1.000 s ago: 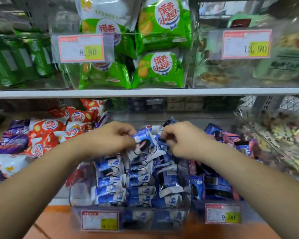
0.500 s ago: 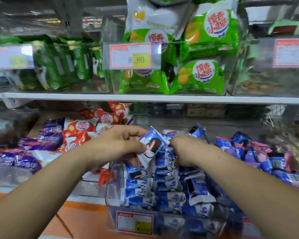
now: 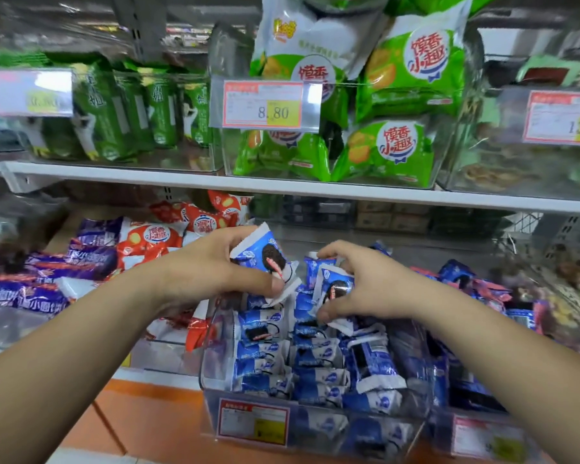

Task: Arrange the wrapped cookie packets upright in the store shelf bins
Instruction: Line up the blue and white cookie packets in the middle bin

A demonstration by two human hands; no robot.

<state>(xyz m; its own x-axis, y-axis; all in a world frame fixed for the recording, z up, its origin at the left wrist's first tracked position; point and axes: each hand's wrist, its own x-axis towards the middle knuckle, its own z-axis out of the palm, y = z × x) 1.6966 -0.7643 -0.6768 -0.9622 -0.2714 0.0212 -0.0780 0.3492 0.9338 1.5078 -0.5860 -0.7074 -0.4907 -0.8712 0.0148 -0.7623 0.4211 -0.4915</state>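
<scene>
While the left grip (image 3: 211, 272) pinches a blue packet (image 3: 260, 254), long axis tilted, above the clear bin (image 3: 315, 406), the right grip (image 3: 365, 289) clasps a second packet (image 3: 335, 291), seemingly near upright, lower and nearer the rows.

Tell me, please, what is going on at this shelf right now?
A person is sorting wrapped cookie packets in a clear bin on the lower shelf. The left hand holds one blue-and-white cookie packet lifted above the bin. The right hand grips a second packet at the back of the bin. Nearer the front, rows of packets already stand in the bin, some leaning.
</scene>
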